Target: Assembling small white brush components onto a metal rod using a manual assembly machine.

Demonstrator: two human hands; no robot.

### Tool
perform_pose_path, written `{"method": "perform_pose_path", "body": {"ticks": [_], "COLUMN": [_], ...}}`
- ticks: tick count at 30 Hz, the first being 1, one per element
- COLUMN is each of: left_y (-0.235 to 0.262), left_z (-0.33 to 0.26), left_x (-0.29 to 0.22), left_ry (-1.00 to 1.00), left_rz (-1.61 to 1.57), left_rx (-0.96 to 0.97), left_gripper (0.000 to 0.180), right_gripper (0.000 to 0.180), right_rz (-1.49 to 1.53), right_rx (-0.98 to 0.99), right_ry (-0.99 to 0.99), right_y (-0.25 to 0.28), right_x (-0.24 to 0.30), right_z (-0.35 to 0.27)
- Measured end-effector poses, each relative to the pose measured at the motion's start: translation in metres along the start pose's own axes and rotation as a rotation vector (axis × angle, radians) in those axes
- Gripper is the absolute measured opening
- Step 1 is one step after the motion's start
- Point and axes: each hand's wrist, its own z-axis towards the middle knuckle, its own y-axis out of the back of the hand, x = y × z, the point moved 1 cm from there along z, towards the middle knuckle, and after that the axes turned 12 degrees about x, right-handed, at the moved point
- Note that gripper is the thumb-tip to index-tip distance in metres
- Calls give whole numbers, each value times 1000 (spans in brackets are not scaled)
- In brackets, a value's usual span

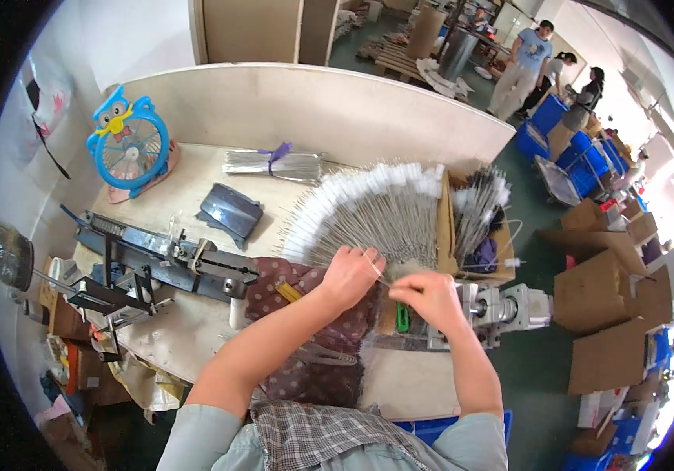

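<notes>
My left hand is closed at the near edge of a fanned pile of thin wire brushes with white bristle ends. To its right, my right hand is closed with thumb and fingers pinched. A thin pale wire spans the small gap between the two hands, and both seem to grip it; its ends are hidden by my fingers. Beneath my left forearm lies a brown polka-dot cloth. A metal machine part sits just right of my right hand, and a small green piece lies below it.
Left on the table stands a metal fixture. Behind it are a blue owl-shaped fan, dark blocks and a tied wire bundle. A cardboard box holds more wires. Boxes and several people are off right.
</notes>
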Motion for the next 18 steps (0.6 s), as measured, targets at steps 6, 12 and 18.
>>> {"method": "perform_pose_path", "body": {"ticks": [6, 12, 18], "left_y": [40, 24, 36], "left_z": [-101, -162, -213], "left_x": [-6, 14, 66], "left_ry": [104, 911, 870], "left_rz": [-586, -1931, -2429], "left_rx": [-124, -98, -620], "left_gripper": [16, 36, 55], "right_gripper": [13, 13, 9], "right_rz": [-124, -91, -136], "right_rx": [42, 61, 34], "right_ry": [334, 568, 479], "right_y": [-13, -74, -107], "right_x": [29, 77, 107], "right_z": [30, 81, 94]}}
